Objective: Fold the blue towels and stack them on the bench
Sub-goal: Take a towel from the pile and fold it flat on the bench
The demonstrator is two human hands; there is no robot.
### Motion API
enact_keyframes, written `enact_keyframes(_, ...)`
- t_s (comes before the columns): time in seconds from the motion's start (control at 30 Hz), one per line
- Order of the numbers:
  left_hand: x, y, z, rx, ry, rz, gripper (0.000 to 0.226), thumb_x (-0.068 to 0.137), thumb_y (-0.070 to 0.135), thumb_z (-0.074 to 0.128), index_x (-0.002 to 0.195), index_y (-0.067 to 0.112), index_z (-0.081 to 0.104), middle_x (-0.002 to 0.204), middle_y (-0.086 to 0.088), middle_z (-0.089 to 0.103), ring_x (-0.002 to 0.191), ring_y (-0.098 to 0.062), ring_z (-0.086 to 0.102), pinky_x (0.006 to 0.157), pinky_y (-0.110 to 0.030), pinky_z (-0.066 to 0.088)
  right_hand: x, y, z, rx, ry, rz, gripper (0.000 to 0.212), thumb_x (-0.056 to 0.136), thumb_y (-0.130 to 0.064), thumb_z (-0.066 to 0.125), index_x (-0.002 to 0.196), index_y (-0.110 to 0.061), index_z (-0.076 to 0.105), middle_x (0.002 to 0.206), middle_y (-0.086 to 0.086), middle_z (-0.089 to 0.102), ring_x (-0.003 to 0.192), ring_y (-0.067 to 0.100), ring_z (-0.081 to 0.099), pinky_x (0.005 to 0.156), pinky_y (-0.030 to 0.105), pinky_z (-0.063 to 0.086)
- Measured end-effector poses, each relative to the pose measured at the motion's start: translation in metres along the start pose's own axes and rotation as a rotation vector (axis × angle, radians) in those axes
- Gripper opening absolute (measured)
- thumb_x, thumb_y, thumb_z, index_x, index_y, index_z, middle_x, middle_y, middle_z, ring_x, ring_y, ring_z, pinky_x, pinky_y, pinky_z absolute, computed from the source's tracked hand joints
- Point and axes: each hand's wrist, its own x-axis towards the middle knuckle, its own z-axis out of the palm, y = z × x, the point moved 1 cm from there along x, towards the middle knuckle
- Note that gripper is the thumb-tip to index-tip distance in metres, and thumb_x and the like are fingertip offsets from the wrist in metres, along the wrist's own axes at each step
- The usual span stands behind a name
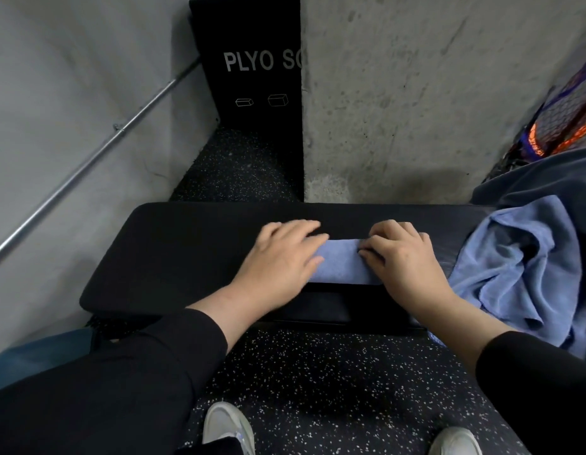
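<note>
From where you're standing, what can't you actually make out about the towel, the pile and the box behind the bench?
- Folded towel, head view: both ends lie under the left hand and right hand, so its fold count is unclear.
- Towel pile: runs past the right edge; how many towels is unknowable.
- Black box: lettering reads "PLYO S" and part of another letter, then the concrete pillar hides the rest.

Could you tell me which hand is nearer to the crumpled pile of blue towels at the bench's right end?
Right. The right hand rests on the folded blue towel just beside the crumpled pile of blue towels; the left hand lies across the folded towel's far side.
</note>
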Motion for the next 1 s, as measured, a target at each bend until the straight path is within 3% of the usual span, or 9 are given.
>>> enact_keyframes(0.1,-0.003,0.015,0.013,0.042,-0.285,0.008,0.064,0.104,0.054,0.035,0.159,0.023,0.024,0.169,0.003,0.016,0.155,-0.013,0.011,0.126,-0.045,0.006,-0.004,-0.003,0.001,-0.033,0.037,-0.072,0.024,0.098,-0.03,0.052,0.103,-0.021,0.074,0.121,-0.005,0.065,0.119,0.022,0.058,0.096,0.043,0.038)
enact_keyframes(0.17,-0.008,0.018,0.019,0.093,-0.324,-0.014,0.069,0.104,0.056,0.03,0.161,0.022,0.012,0.17,0.003,0.009,0.156,-0.013,0.005,0.126,-0.046,0.003,-0.011,-0.004,0.006,-0.059,-0.058,-0.119,0.039,0.102,-0.036,0.041,0.121,-0.018,0.069,0.136,-0.003,0.062,0.135,0.018,0.051,0.11,0.047,0.035)
enact_keyframes(0.3,-0.013,0.014,0.021,0.101,-0.335,-0.036,0.07,0.104,0.056,0.026,0.161,0.021,0.008,0.17,0.003,0.008,0.156,-0.012,0.004,0.126,-0.048,0.006,-0.026,0.002,0.013,-0.02,-0.404,-0.057,0.077,0.096,-0.063,0.02,0.158,-0.018,0.024,0.166,-0.008,0.018,0.153,0.01,0.012,0.124,0.043,0.014)
enact_keyframes(0.43,-0.016,0.014,0.022,0.118,-0.338,-0.038,0.074,0.103,0.058,0.025,0.161,0.019,0.004,0.17,0.003,0.008,0.156,-0.012,0.002,0.126,-0.049,0.007,-0.021,0.01,0.008,0.058,-0.493,-0.072,0.078,0.098,-0.055,0.046,0.161,-0.025,0.01,0.167,-0.015,0.004,0.153,0.004,0.0,0.126,0.04,0.008)
enact_keyframes(0.57,-0.013,0.01,0.018,0.099,-0.307,-0.064,0.079,0.1,0.064,0.03,0.161,0.018,0.011,0.168,0.005,0.015,0.155,-0.011,0.008,0.126,-0.049,0.008,-0.011,0.017,0.002,0.191,-0.452,-0.06,0.073,0.093,-0.035,0.067,0.155,-0.021,0.031,0.162,-0.009,0.031,0.15,0.009,0.025,0.124,0.04,0.018)
enact_keyframes(0.67,-0.012,0.004,0.013,0.059,-0.252,-0.102,0.074,0.097,0.061,0.046,0.157,0.022,0.026,0.16,0.007,0.035,0.15,-0.012,0.026,0.124,-0.045,0.014,-0.003,0.015,-0.006,0.311,-0.336,-0.007,0.053,0.086,-0.024,0.073,0.134,-0.024,0.051,0.131,-0.007,0.062,0.119,0.015,0.058,0.101,0.027,0.042)
enact_keyframes(0.77,-0.008,-0.003,-0.001,-0.23,-0.243,-0.241,0.052,0.09,0.048,0.066,0.137,0.034,0.049,0.127,0.013,0.061,0.121,-0.012,0.054,0.108,-0.033,0.034,0.007,0.006,-0.018,0.497,-0.301,0.197,0.038,0.086,-0.031,0.073,0.12,-0.033,0.055,0.108,-0.012,0.066,0.098,0.005,0.061,0.084,0.021,0.046)
enact_keyframes(0.87,-0.007,-0.013,-0.023,-0.727,-0.176,-0.436,0.033,0.085,0.033,0.078,0.115,0.031,0.062,0.102,0.011,0.069,0.093,0.0,0.063,0.081,-0.02,0.047,0.025,-0.007,-0.032,0.769,-0.162,0.43,0.029,0.086,-0.039,0.075,0.111,-0.029,0.063,0.097,-0.009,0.07,0.088,0.001,0.065,0.079,0.019,0.05)
enact_keyframes(1.0,-0.018,-0.028,-0.044,-1.19,-0.02,-0.715,0.024,0.091,0.025,0.074,0.114,0.024,0.066,0.107,-0.001,0.072,0.089,-0.006,0.068,0.077,-0.026,0.055,0.044,-0.036,-0.045,1.261,-0.236,0.672,0.035,0.092,-0.05,0.066,0.112,-0.022,0.068,0.106,-0.003,0.075,0.097,0.011,0.071,0.084,0.036,0.059)
